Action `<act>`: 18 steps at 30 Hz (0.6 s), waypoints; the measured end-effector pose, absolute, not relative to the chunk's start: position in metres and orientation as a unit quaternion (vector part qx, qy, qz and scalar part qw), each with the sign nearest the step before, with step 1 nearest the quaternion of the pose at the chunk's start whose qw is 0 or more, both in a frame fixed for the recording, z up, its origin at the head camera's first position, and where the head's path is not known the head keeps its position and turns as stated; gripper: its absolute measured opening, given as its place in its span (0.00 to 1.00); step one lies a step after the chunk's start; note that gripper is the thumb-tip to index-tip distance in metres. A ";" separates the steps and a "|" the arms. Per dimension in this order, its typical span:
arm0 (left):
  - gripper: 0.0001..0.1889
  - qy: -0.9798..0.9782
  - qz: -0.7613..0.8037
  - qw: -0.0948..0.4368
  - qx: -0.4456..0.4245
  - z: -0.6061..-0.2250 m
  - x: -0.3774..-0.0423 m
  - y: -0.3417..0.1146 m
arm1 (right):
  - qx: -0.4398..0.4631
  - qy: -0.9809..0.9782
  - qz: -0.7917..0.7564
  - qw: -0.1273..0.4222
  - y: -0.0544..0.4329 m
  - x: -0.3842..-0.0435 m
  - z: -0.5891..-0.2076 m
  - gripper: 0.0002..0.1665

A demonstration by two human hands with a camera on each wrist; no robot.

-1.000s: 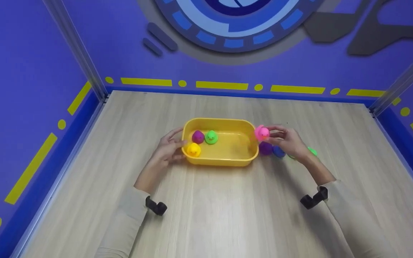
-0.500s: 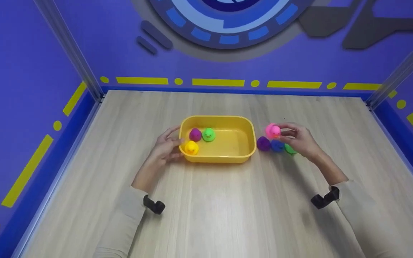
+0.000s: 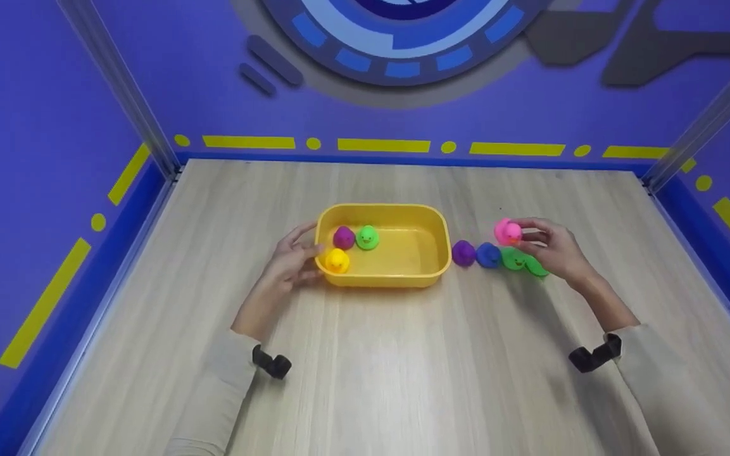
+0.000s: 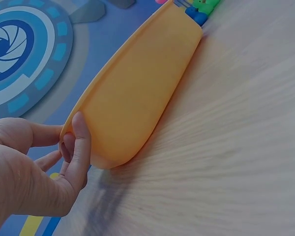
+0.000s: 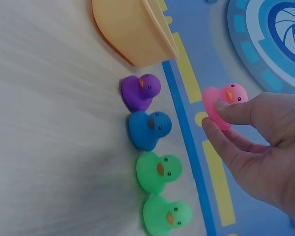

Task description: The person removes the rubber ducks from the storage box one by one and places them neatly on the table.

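Observation:
My right hand [image 3: 555, 249] pinches a pink rubber duck [image 5: 221, 102] between thumb and fingers, raised above the row on the table. Under and beside it stand a purple duck [image 5: 140, 92], a blue duck [image 5: 150, 129] and two green ducks [image 5: 159, 172], lined up from the tub outward. At the left end of a yellow plastic tub [image 3: 396, 280], my left hand [image 4: 44, 167] grips the rim with thumb and fingers. Inside the tub's left half sit a magenta duck [image 3: 344, 238], a green duck [image 3: 368, 238] and a yellow duck [image 3: 337, 260].
The tub rests on a wood-grain table [image 3: 365, 354]. Blue printed panels [image 3: 390, 120] with yellow dashes wall in the back and both sides. Metal posts [image 3: 118, 88] stand at the corners. A black wrist camera [image 3: 596, 354] sits on each sleeve.
My right hand has carried the pink duck rightward, from the tub's right rim to above the green ducks. More of the duck row shows now. The left hand stays at the tub.

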State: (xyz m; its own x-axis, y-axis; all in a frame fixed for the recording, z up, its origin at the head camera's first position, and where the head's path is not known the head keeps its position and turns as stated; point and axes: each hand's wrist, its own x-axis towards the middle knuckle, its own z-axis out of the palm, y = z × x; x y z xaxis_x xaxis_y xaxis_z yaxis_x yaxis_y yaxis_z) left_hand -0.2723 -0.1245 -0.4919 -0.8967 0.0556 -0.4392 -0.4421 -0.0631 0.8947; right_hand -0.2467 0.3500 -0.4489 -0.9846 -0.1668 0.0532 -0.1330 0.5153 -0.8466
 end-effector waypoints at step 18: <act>0.31 0.659 0.717 0.175 -0.147 -0.493 -0.272 -0.122 | -0.077 0.880 -0.468 -0.022 0.388 -0.242 -0.455 0.25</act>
State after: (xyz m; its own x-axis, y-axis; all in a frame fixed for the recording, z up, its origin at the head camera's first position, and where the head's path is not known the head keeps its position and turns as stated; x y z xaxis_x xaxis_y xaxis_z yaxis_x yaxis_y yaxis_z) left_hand -0.2720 -0.1224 -0.4929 -0.8958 0.0577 -0.4407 -0.4440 -0.0710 0.8932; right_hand -0.2423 0.3879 -0.4552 -0.9871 -0.1159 0.1107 -0.1565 0.5498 -0.8205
